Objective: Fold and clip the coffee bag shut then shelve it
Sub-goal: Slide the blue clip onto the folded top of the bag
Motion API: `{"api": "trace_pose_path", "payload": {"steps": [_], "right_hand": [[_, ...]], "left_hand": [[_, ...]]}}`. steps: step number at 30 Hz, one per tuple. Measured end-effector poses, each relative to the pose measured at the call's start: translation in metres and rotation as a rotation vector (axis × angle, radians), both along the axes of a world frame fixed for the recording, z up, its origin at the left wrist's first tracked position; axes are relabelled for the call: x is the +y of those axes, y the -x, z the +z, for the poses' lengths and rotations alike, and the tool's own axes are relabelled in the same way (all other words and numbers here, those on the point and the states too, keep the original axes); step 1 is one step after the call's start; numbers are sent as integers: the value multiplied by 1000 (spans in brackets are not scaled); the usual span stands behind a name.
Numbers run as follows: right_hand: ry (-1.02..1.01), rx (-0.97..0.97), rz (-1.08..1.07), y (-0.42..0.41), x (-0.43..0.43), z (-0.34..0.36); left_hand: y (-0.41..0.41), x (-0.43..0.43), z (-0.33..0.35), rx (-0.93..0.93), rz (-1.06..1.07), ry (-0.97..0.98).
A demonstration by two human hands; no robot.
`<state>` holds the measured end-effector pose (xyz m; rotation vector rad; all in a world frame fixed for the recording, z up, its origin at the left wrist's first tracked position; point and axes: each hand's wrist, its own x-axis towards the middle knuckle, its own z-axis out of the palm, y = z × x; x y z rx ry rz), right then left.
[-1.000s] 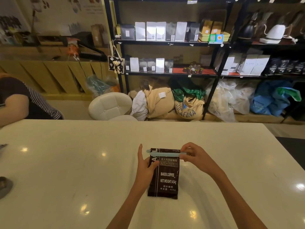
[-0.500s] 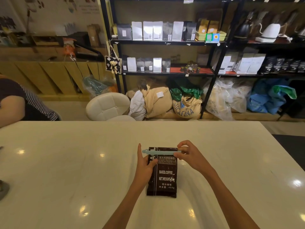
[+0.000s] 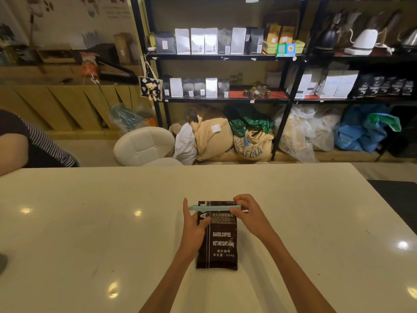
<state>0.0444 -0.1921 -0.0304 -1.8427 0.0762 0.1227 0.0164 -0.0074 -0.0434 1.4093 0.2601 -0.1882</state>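
A dark brown coffee bag (image 3: 222,242) with white lettering lies flat on the white table (image 3: 90,222), its top end folded over. A pale blue bar clip (image 3: 212,208) runs across that folded end. My left hand (image 3: 194,224) rests on the bag's left edge, thumb pressed on its face, index finger up beside the clip's left tip. My right hand (image 3: 248,211) pinches the clip's right end between thumb and fingers. Beyond the table stands a black shelf unit (image 3: 225,57) with rows of bags.
Another person's arm in a striped sleeve (image 3: 33,141) leans on the table's far left corner. A white padded stool (image 3: 144,146) and coffee sacks (image 3: 225,138) sit on the floor between table and shelves. Kettles (image 3: 363,41) fill the right shelf.
Both hands and the bag have barely shifted. My right fingers have curled tighter over the clip's right end.
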Motion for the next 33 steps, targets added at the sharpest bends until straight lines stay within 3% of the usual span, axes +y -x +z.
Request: {"api": "trace_pose_path", "payload": {"steps": [7,11,16,33], "right_hand": [[-174,17,-196,8,28,-13],[-221,34,-224,7,37,-12],[-545,198,-251,14,44,-16],[-543,221,-294,13,57,-15]], "left_hand": [[-1,-1,-2,35,53,184],[-4,-2,-1,59,121,188],[-7,-2,-4,56,221,174],[-7,-5,-6,60,288,262]]}}
